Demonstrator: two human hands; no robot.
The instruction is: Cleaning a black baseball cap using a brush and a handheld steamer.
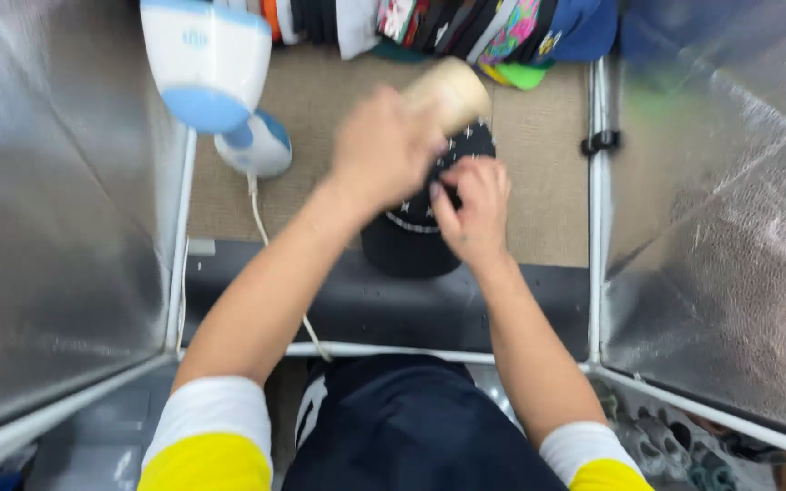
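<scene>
On the tan mat (539, 182) in the middle of the tabletop, between the two silver foil walls, lies the dark cap (411, 238) with small white marks, its brim pointing near, toward you. Your left hand (384, 150) is clenched around a pale tan roller-like object (450, 91), blurred with motion, held just above the crown of the cap. Your right hand (475, 207) rests on the cap, its fingers (448, 195) pinching the fabric at the crown. To the far left stands a white and blue steamer (211, 68) on its base, its cord (261, 227) trailing near across the mat; a row of colourful caps (466, 27) lines the far edge. As I judge it, your left elbow swings close to that cord, so a wide stroke could snag it and tip the steamer, and if your pinch loosens the cap may slide or crease under the tool.
</scene>
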